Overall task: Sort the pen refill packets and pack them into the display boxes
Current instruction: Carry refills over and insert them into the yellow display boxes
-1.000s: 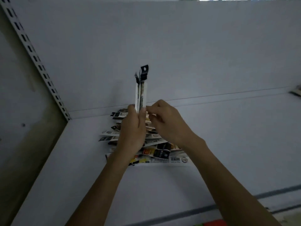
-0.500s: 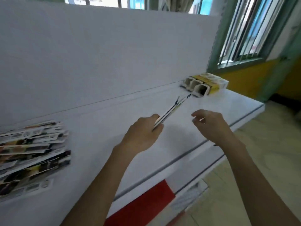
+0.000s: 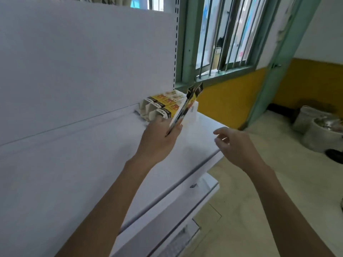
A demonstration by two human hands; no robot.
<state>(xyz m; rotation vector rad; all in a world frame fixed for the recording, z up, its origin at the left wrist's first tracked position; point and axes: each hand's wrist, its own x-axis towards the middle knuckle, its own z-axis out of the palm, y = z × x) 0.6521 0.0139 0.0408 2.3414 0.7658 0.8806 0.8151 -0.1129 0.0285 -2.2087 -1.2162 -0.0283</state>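
Head view: thin pen refill packets with black and yellow printing (image 3: 184, 108) are held in the left hand (image 3: 159, 140), pinched near their lower ends between the thumb and the curled fingers. The packets are tilted up and to the right, so that their black hanger tabs stand above the hand and in front of the green window sill. How many packets are held cannot be told, as they are seen edge-on and slightly blurred.

The right hand (image 3: 237, 145) is held apart from the packets, to their right and a little lower, over the front corner of the white metal shelf (image 3: 92, 164). Its fingers (image 3: 220, 132) are loosely bent and nothing is gripped by it.

A row of yellow and white cardboard display boxes (image 3: 159, 106) is set at the back right corner of the shelf, against the white back panel (image 3: 83, 62), with their open ends turned to the left. The left hand is just in front of the boxes, and the upper part of the packets crosses the right end of the row as seen from the camera.

A barred window with a green frame (image 3: 222, 43) is seen behind the shelf, above a yellow wall (image 3: 232, 93). Grey sacks (image 3: 315, 127) are seen on the pale floor (image 3: 278, 182) at the right.
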